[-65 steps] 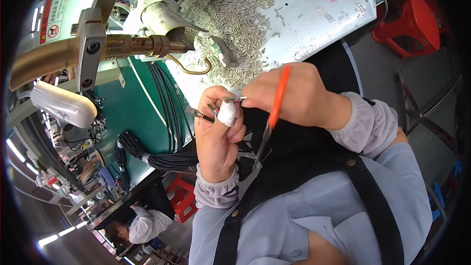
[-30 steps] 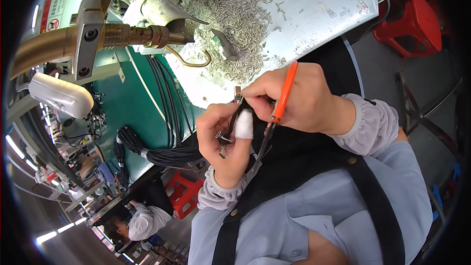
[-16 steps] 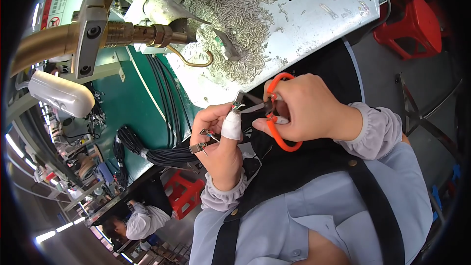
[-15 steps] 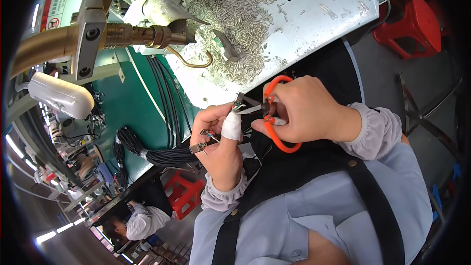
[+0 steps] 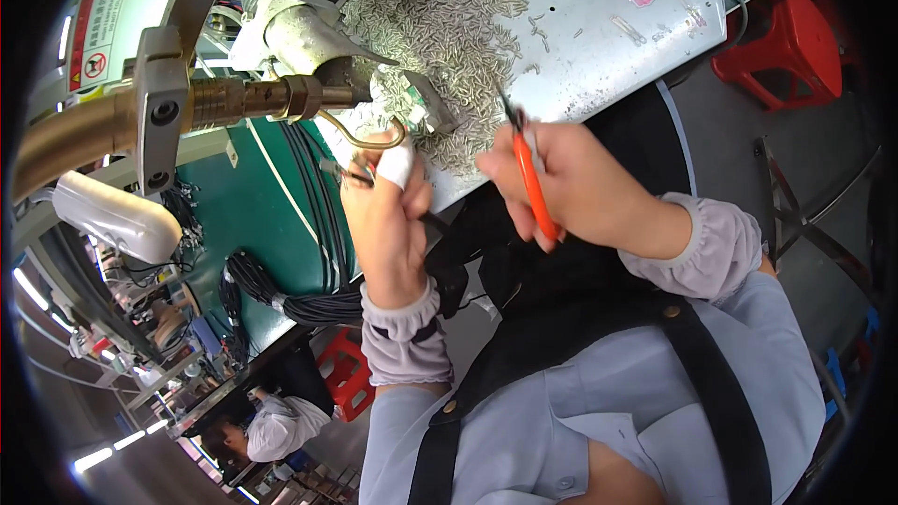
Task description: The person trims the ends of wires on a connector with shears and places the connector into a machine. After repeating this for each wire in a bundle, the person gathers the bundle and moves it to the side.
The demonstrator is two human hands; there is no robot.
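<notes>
My left hand (image 5: 379, 220) is raised to the near-left corner of the metal work plate, just below a bent brass tube (image 5: 374, 142). White tape (image 5: 397, 166) wraps one of its digits. Its curled fingers hold small metal cable connectors (image 5: 344, 173) with short wires, partly hidden and blurred. To the right, my right hand (image 5: 571, 182) grips orange-handled cutters (image 5: 531, 182), their dark tips pointing away from me over the plate's near edge. The cutters are closer together at the handles and hold nothing visible.
Many small silvery metal pieces (image 5: 449, 28) are heaped on the pale metal plate (image 5: 599, 47). Brass pipework (image 5: 224, 101) and a nozzle-like duct (image 5: 304, 33) overhang the left. Black cables (image 5: 313, 299) lie on the green table (image 5: 220, 215). Red stools (image 5: 786, 51) and another person (image 5: 281, 425) are farther off.
My left hand has moved up and left with the connectors, toward the brass tube. My right hand has drawn the cutters away from them, turned their tips forward and brought the handles together.
</notes>
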